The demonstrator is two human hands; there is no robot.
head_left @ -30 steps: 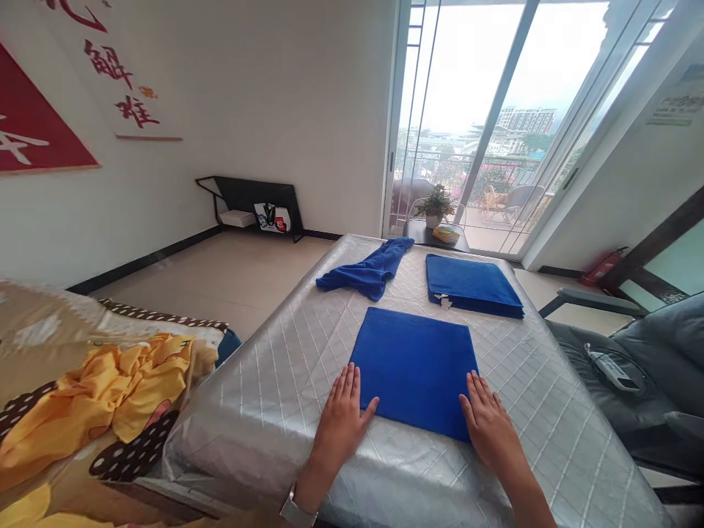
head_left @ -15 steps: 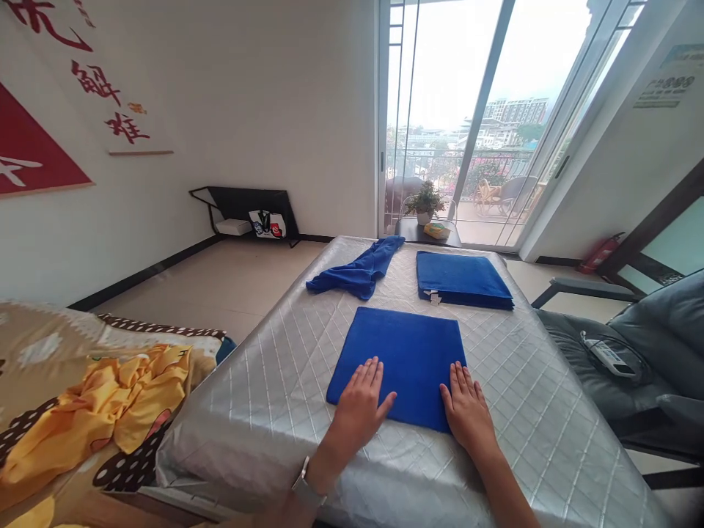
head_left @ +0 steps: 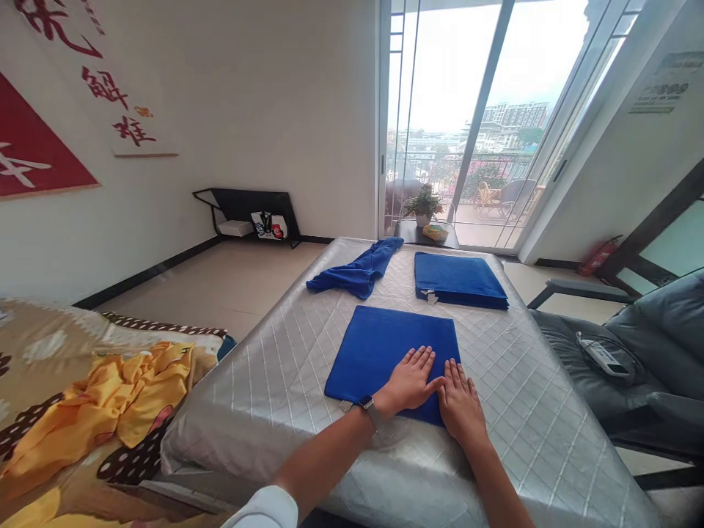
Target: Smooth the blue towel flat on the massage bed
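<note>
A folded blue towel (head_left: pixel 379 345) lies flat on the silver quilted bed cover (head_left: pixel 275 367). My left hand (head_left: pixel 413 375), with a watch on its wrist, rests on the towel's right half, fingers stretched out and flat. Close beside it, my right hand (head_left: pixel 460 400) lies flat over the towel's right edge, fingers extended. The left thumb reaches across to the right hand. Farther back on the right sits a stack of folded blue towels (head_left: pixel 459 279) with white tags. A crumpled blue towel (head_left: pixel 357 271) lies at the back left.
Yellow cloth (head_left: pixel 126 396) lies on patterned bedding (head_left: pixel 49 345) at the left. A dark armchair (head_left: pixel 660 359) with a power strip (head_left: pixel 602 356) stands at the right. Beyond the bed, a small table (head_left: pixel 410 233) holds a potted plant (head_left: pixel 423 205) before the glass doors.
My left hand has slid right across the towel, from its left side to beside my right hand. My right hand has stayed near the towel's right edge.
</note>
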